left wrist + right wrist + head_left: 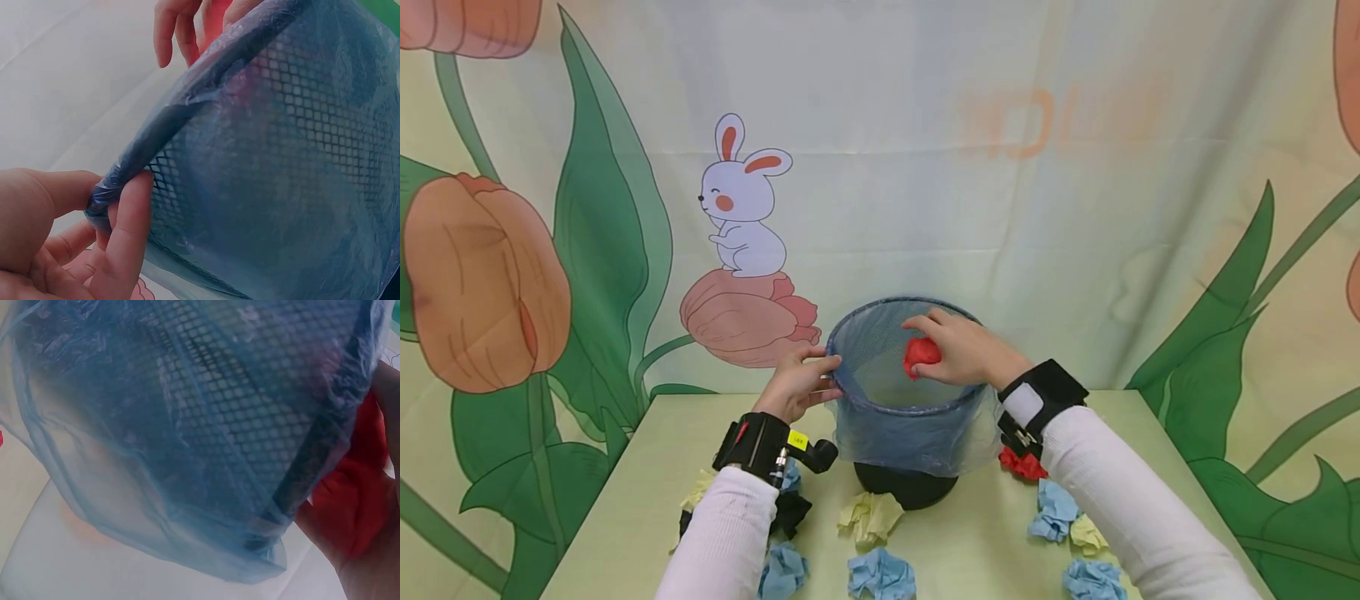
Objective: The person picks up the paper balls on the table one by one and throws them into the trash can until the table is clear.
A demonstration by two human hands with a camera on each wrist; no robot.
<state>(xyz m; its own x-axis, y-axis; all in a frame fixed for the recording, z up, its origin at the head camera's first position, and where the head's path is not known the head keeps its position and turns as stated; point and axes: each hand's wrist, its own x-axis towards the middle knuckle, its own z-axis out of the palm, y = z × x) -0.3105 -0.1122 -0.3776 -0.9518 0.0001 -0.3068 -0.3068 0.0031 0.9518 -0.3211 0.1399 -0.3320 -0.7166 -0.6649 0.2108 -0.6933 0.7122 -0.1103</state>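
A mesh wastebasket lined with a thin blue plastic bag stands tilted on the table, its mouth facing me. My left hand pinches the rim at its left side, thumb on one side and fingers on the other, as the left wrist view shows. My right hand holds a crumpled red paper ball over the basket's mouth. In the right wrist view the red paper shows between thumb and fingers, just past the bag-covered rim.
Crumpled paper balls lie around the basket: a yellow one and a blue one in front, a red one and several more at right, and black and other balls by the left forearm. A printed curtain hangs behind the table.
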